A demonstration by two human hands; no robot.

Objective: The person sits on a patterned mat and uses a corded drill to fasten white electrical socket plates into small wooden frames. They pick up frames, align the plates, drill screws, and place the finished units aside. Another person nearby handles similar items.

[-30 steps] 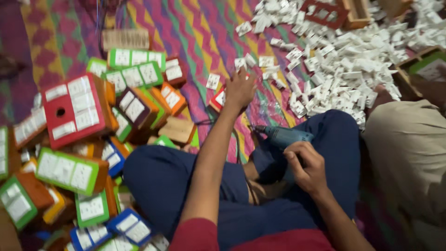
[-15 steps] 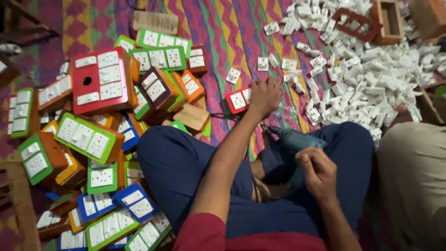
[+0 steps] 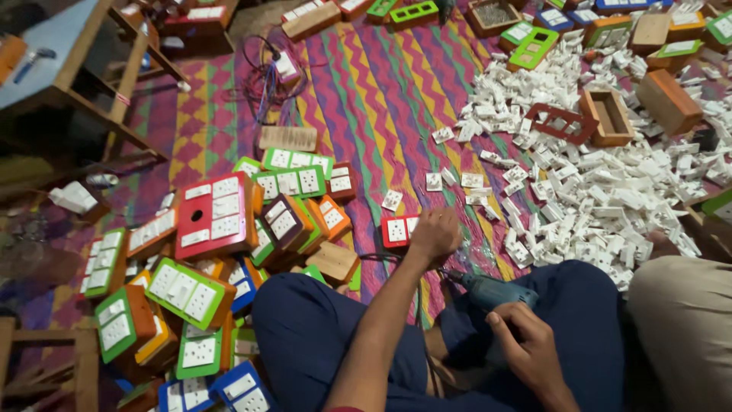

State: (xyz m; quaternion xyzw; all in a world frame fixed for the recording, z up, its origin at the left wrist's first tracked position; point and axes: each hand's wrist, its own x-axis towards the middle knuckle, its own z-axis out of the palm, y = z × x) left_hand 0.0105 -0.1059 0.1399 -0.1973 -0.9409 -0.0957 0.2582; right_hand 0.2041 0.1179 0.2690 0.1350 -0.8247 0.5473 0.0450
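My left hand (image 3: 436, 233) reaches forward over my knee and closes on the right edge of a small red switch box (image 3: 395, 230) lying on the striped mat. My right hand (image 3: 528, 345) rests on my lap, wrapped around the grip of a teal electric drill (image 3: 489, 291) whose tip points left toward the red box. A black cord runs from under my left arm toward the box pile.
A heap of coloured switch boxes (image 3: 217, 252) fills the left. A large scatter of white switch parts (image 3: 610, 183) covers the right, with open wooden boxes (image 3: 608, 114) among them. A wooden table (image 3: 69, 69) stands far left. Another person's beige-clad knee (image 3: 682, 328) sits at my right.
The camera has tilted up, showing more of the mat. My left hand has closed tighter on the red box; my right hand stays on the drill.
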